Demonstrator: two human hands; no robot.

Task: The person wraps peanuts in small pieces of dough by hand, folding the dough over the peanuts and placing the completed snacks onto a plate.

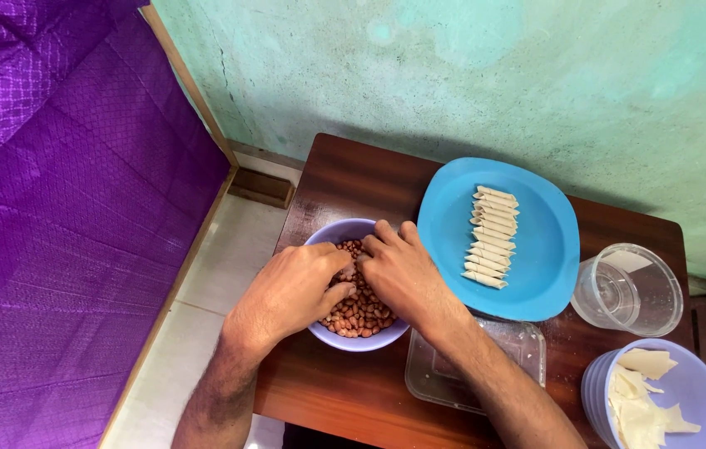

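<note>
A lilac bowl full of reddish-brown peanuts sits on the left part of a small dark wooden table. Both my hands are down in the bowl, fingers curled among the peanuts. My left hand comes in from the lower left. My right hand comes in from the lower right, and its fingertips meet those of the left over the nuts. Whether either hand has nuts pinched in its fingers is hidden.
A blue plate with a row of several pale rolled dough pieces lies right of the bowl. A clear round tub, a clear flat container and a lilac bowl of dough scraps stand at the right. A purple bedspread fills the left.
</note>
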